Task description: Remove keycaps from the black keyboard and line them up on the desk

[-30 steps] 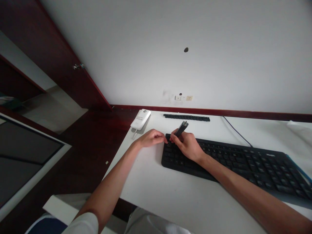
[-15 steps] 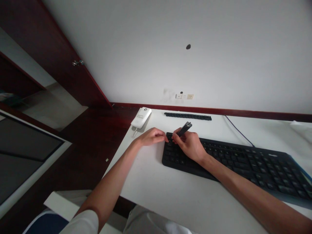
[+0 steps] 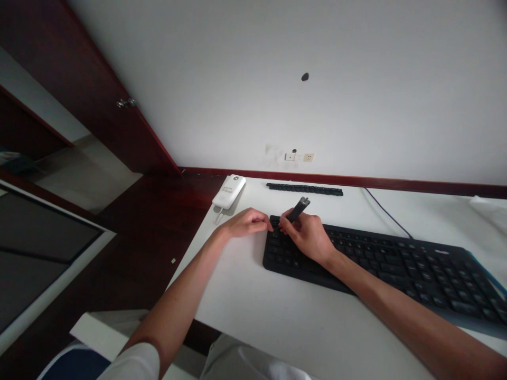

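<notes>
My right hand (image 3: 307,236) pinches a slim dark tool (image 3: 297,209) with a grey metal end, its tip pointing up and away from me. The hand sits over the upper left part of a black computer keyboard (image 3: 388,264). My left hand (image 3: 246,222) rests at the keyboard's left end, its fingertips reaching the top left keys close to my right fingers. It holds nothing that I can see. My right hand hides the keys beneath it.
A white power bank (image 3: 228,191) with a short cable lies at the desk's far left. Behind the keyboard are a long black strip (image 3: 304,189) and a thin black cable (image 3: 386,214). The white desk (image 3: 253,311) ends at a left edge, beyond which is a dark wooden floor (image 3: 150,211).
The dark tool has tilted further to the right in my right hand since a second ago. My left hand stays at the keyboard's corner, and the view has shifted slightly.
</notes>
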Demonstrator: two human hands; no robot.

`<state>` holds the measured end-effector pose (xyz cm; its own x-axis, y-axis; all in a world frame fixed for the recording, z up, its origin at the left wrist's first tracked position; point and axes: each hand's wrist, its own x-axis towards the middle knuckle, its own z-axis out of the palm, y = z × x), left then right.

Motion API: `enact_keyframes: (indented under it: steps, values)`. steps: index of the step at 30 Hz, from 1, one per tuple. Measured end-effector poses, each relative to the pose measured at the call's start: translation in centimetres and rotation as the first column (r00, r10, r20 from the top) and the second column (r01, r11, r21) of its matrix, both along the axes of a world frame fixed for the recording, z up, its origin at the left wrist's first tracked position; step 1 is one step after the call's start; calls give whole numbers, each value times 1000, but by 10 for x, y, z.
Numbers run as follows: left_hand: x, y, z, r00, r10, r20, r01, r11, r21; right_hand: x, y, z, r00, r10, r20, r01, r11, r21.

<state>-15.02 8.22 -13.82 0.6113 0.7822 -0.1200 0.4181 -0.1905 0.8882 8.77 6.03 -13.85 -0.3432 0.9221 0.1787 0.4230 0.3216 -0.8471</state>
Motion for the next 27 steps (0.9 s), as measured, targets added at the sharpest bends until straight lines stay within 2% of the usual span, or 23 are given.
enact_keyframes:
  steps: [14, 21, 27]
  values:
    - [1, 0, -2, 1000, 15, -9, -15, 1000, 22, 1, -8, 13, 980, 139, 144, -153, 984, 94]
    - [2, -2, 0, 1000, 1, -26, 0, 1000, 29, -3, -7, 19, 979, 88, 182, -102, 993, 67]
    - [4, -6, 6, 997, 0, -80, 8, 994, 107, -7, -11, 24, 973, 108, 204, -134, 984, 114]
